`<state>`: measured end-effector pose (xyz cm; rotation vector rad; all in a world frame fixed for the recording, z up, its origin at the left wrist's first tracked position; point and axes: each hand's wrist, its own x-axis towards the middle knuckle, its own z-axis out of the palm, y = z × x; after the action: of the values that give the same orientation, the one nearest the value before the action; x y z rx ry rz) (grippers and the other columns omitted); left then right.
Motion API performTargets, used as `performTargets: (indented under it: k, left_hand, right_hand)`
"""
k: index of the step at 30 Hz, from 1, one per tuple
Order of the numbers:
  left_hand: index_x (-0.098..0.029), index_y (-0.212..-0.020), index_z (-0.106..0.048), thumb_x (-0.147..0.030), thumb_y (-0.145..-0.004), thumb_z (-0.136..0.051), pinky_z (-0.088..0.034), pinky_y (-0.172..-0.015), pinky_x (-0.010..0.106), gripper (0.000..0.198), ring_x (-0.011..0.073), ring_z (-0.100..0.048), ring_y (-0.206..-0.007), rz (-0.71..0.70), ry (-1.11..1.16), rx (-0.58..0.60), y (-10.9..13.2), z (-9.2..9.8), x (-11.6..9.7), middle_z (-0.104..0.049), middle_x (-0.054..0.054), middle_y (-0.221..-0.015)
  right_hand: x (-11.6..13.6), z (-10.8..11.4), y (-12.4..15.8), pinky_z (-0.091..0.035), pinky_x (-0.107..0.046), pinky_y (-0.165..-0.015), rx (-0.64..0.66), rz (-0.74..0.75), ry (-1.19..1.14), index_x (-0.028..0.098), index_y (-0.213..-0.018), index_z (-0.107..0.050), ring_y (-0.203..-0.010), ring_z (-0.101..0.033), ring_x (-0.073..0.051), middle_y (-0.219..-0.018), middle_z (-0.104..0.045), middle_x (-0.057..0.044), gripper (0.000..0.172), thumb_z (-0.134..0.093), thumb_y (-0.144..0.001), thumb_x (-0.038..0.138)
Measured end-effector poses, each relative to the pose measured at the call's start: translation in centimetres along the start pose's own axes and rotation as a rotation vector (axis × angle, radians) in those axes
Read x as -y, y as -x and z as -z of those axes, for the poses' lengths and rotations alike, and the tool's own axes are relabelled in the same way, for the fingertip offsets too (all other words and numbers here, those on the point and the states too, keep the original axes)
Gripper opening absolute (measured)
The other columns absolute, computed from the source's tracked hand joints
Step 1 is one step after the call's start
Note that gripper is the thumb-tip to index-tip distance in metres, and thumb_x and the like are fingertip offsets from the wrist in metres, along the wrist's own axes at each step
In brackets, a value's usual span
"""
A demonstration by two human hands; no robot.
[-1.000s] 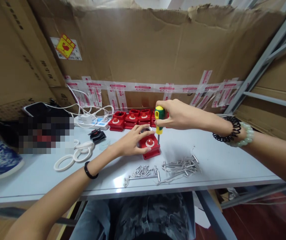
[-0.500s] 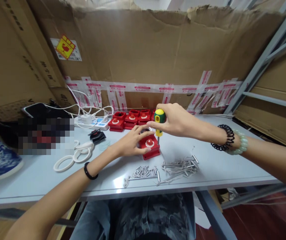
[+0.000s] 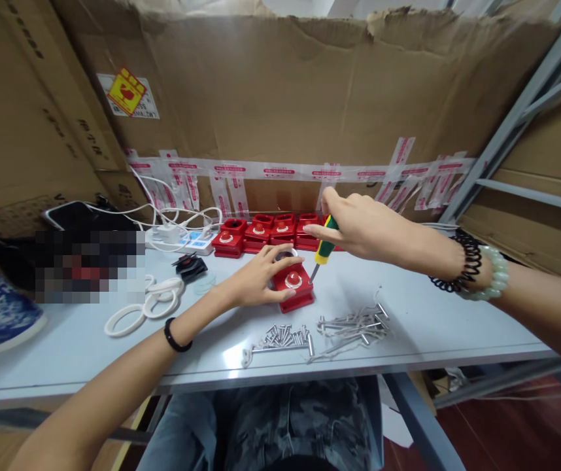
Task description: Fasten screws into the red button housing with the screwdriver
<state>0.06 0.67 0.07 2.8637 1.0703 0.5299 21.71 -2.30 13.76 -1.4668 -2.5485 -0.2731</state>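
My left hand steadies a small red box on the table, with thumb and fingers around its left side and top edge. The box has a round red button with a pale ring on its top. My right hand is closed around the green and yellow handle of a screwdriver. Leaning to the right, the screwdriver has its tip at the box's right corner, by a screw; whether it touches is too small to tell. Nearer the table edge lie a pile of loose screws and metal T-shaped bars with cords.
A row of similar red boxes stands at the back, beside a white power strip with cables. To the left are white rings, a black packet and a blue-and-white patterned object. Cardboard rises behind the table.
My right hand has moved right and slightly up, tilting the screwdriver from upright to leaning right. My left hand and the red box have stayed in place.
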Motion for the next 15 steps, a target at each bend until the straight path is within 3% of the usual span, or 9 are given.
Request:
performTargets:
  k: [6, 11, 15]
  left_hand:
    - [-0.032, -0.138, -0.038, -0.050, -0.080, -0.056, -0.031, -0.107, 0.055, 0.063, 0.0338, -0.036, -0.126, -0.007, 0.007, 0.004, 0.03, 0.06, 0.01, -0.026, 0.008, -0.150]
    - [-0.031, -0.139, -0.037, -0.051, -0.081, -0.054, -0.029, -0.108, 0.055, 0.063, 0.0335, -0.035, -0.127, 0.000, 0.010, 0.002, 0.03, 0.08, -0.02, -0.026, 0.008, -0.150]
    - [-0.031, -0.139, -0.038, -0.051, -0.081, -0.055, -0.030, -0.108, 0.054, 0.063, 0.0335, -0.035, -0.127, 0.001, 0.008, 0.012, 0.06, 0.11, -0.07, -0.025, 0.008, -0.150]
  right_hand:
    - [-0.14, 0.70, -0.07, -0.034, -0.029, -0.055, 0.150, 0.124, -0.231, 0.021, -0.104, -0.042, -0.064, -0.050, -0.016, -0.078, -0.059, -0.003, 0.037, -0.060, -0.073, 0.030]
    - [-0.08, 0.46, -0.03, -0.035, -0.032, -0.060, 0.050, 0.118, -0.141, 0.019, -0.100, -0.044, -0.068, -0.050, -0.018, -0.081, -0.059, -0.006, 0.027, -0.052, -0.080, 0.035]
    - [-0.03, 0.51, 0.01, -0.039, -0.030, -0.064, 0.120, 0.200, -0.236, 0.020, -0.106, -0.042, -0.078, -0.054, -0.018, -0.097, -0.060, -0.007, 0.038, -0.059, -0.073, 0.027]
